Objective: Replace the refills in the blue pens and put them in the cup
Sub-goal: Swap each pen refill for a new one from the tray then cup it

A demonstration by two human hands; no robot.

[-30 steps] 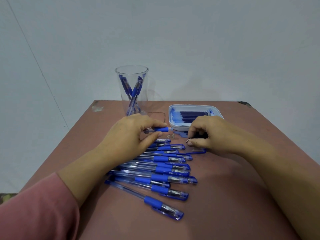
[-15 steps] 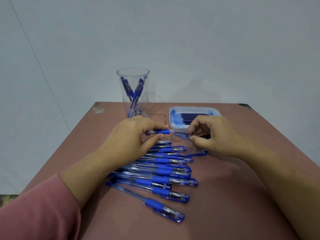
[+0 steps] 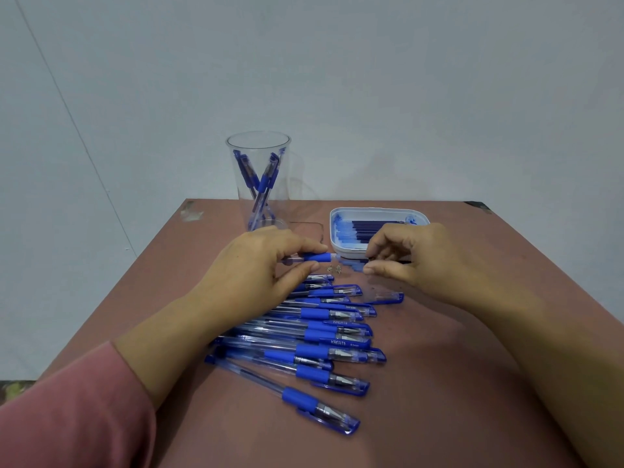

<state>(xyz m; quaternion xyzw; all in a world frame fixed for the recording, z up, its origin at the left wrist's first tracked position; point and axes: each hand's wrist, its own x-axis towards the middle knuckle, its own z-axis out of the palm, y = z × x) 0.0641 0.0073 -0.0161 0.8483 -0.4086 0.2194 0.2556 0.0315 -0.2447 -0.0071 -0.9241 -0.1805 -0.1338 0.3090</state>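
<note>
My left hand grips a blue pen barrel by its rubber grip, its open end pointing right. My right hand pinches a thin refill between thumb and fingers, just right of the barrel's end and in front of the white tray. Several capped blue pens lie in a row on the brown table below my left hand. A clear cup with a few blue pens stands at the back. Small metal tips lie between my hands.
A white tray with several dark blue refills sits at the back right. One loose pen cap lies under my right hand. A clear lid rests flat beside the cup. The grey wall stands right behind the table.
My right hand has lifted off the table with the refill and moved up toward the end of the barrel. My left hand has kept its hold on the barrel.
</note>
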